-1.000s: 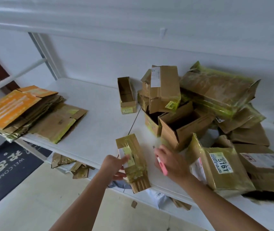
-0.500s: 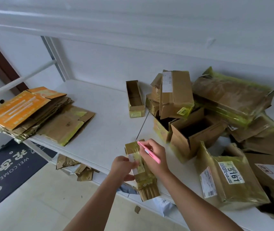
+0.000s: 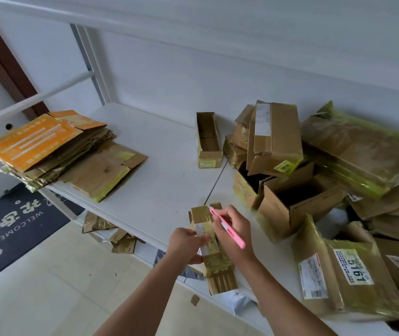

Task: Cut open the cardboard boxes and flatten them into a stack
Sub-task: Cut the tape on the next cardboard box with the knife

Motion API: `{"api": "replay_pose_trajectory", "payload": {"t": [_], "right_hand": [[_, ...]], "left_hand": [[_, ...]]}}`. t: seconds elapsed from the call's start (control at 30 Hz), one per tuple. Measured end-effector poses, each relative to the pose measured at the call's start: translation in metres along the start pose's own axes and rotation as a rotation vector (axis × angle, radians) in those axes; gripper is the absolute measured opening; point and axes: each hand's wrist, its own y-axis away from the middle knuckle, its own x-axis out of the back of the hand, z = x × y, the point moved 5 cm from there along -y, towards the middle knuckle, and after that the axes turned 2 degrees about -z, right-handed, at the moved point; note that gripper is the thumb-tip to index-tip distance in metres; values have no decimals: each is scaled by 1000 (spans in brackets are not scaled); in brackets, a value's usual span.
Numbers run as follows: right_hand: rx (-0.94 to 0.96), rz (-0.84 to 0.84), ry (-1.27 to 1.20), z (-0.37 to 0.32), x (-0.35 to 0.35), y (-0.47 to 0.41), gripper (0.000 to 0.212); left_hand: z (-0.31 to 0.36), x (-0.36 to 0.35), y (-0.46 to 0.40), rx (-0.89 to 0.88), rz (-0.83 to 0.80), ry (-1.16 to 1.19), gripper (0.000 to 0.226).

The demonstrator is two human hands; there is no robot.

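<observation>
While the left hand (image 3: 186, 243) gripped the small taped box (image 3: 209, 241) from its left side, fingers curled over the label, the right hand (image 3: 233, 235) held a pink cutter (image 3: 227, 227) pinched pen-style, tip at the far top edge of that box. Blade itself was too small to make out, so contact with the tape was probably there but not certain. Box lay lengthwise at the near edge of the white shelf (image 3: 159, 190), its near end overhanging the edge, corrugated flaps showing.

Right of the hands: a flat taped parcel (image 3: 346, 275) with a "5161" label, near the shelf front. Just beyond it, an open empty carton (image 3: 295, 197) tilted on its side, touching a heap of more boxes (image 3: 363, 151) stacked loosely against the wall.

Further back, mid-shelf, a narrow open box (image 3: 208, 141) stood apart from the heap.

Far left: stack of flattened cardboard (image 3: 55, 151), orange sheet on top, partly overhanging the shelf's left end.

Below, scraps of cardboard (image 3: 111, 231) on a lower level, and a dark welcome mat (image 3: 11, 219) on the floor.
</observation>
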Motion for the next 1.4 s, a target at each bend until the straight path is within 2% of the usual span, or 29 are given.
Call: {"api": "replay_pose_trajectory", "payload": {"t": [0.4, 0.6, 0.8, 1.03, 1.17, 1.3, 1.33, 1.4], "right_hand": [[-50, -91, 22, -9, 1, -3, 14], [-80, -192, 28, -9, 8, 1, 7], [-100, -291, 116, -9, 10, 17, 16], [-172, -336, 76, -15, 28, 46, 24], [-168, -333, -17, -15, 40, 75, 21], [-153, -264, -111, -19, 46, 90, 23], [-154, -247, -113, -20, 47, 92, 22], [-164, -230, -121, -23, 51, 94, 18]], "left_hand": [[0, -1, 1, -14, 3, 52, 39], [1, -2, 5, -23, 20, 26, 44], [4, -2, 9, -24, 46, -18, 43], [4, -1, 13, -32, 72, -9, 41], [5, -2, 15, -41, 84, -4, 36], [10, -3, 21, -79, 111, -26, 21], [13, -4, 22, -89, 125, -30, 24], [18, -6, 24, -109, 145, -72, 53]]}}
